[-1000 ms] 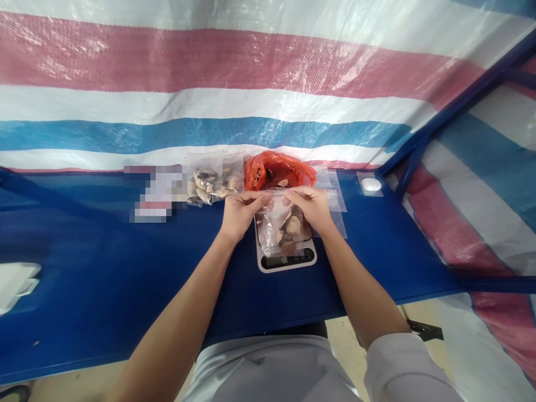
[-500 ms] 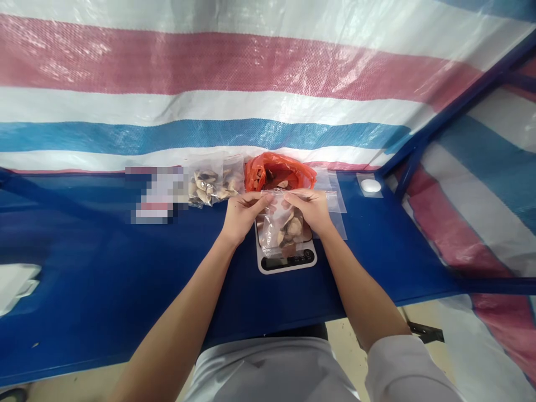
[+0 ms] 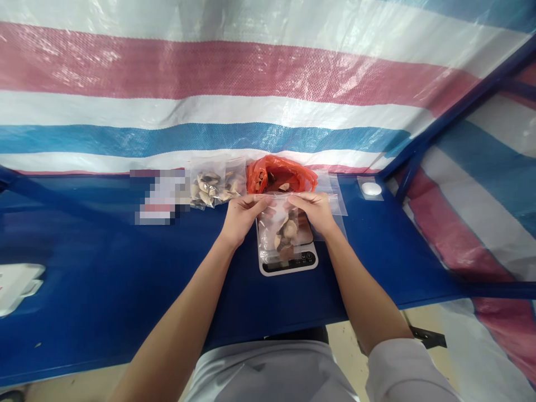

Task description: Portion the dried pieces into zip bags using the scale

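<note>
A clear zip-lock bag hangs upright between my hands, with several pale brown dried slices inside it. My left hand pinches the top edge of the bag at its left end. At the right end, the thumb and fingers of my right hand pinch the same edge. Below and behind the bag lies a white kitchen scale, partly covered by it. Just beyond my hands stands an open red plastic bag holding more brown pieces.
Two filled zip-lock bags lie left of the red bag. Flat clear bags lie to its right, and a white oval object sits farther right. A white item rests at the left of the blue table. Striped sheeting rises behind.
Both hands keep their pinch on the bag's top edge, and my right hand has shifted slightly right. The bag's lower part has swung a little left and down over the scale.
</note>
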